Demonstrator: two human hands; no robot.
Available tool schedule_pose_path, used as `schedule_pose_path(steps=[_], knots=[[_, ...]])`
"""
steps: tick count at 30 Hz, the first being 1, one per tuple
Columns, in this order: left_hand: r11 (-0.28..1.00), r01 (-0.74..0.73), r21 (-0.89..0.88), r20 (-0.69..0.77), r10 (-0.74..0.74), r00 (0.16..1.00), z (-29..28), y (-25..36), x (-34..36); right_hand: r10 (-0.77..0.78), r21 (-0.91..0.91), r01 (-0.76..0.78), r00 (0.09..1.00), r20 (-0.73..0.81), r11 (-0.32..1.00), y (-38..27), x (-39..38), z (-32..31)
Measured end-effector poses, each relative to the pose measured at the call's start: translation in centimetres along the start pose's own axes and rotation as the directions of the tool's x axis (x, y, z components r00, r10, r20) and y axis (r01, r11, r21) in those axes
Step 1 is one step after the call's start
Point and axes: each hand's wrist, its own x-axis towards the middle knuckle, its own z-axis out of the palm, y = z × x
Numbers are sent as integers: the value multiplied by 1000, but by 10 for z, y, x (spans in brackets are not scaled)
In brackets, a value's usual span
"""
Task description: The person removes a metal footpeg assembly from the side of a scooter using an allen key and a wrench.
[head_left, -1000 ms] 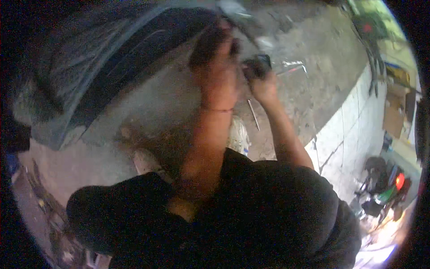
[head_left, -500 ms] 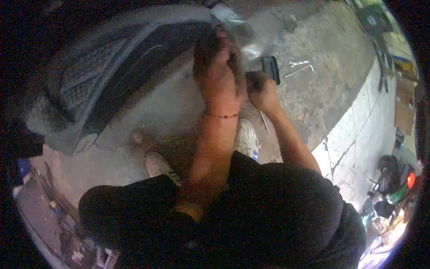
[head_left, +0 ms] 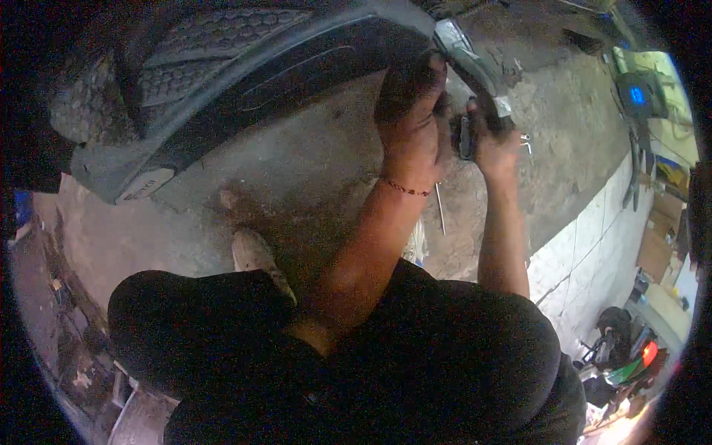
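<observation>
A long dark vehicle body panel with a textured mat beside it crosses the upper left. My left hand, a beaded bracelet at its wrist, is at the panel's right end with fingers curled; what they hold is hidden in shadow. From there a curved silver-and-black strip runs down to my right hand, whose fingers close round its lower end, somewhat blurred. Between the hands lies a small black tray, partly covered. A thin metal rod rests on the floor below my left hand.
Metal tools show just past my right hand on the stained concrete. White floor tiles begin to the right. A green vehicle with a red light stands at the lower right, and cardboard above it. My shoe is below the panel.
The view has shifted, so the panel appears farther right. My right hand has moved away from my left, up to the strip's lower end, and now partly hides the tools.
</observation>
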Motion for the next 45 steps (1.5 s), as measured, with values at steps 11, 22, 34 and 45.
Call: schedule_pose_path(steps=[11,22,34,45], knots=[[998,42,41,13,-42,999,4,-11,-3,-20,-395,-115,946,-323,912,167,23,-75],[967,122,-223,12,-123,992,-2,-7,4,-146,-56,139,977,-154,989,97,67,-57],[992,113,-57,-89,-117,989,-6,-9,5,259,-716,124,879,400,687,115,-76,13],[992,115,54,-189,-103,977,-3,-4,-1,251,-495,-224,968,-12,840,173,39,-84]])
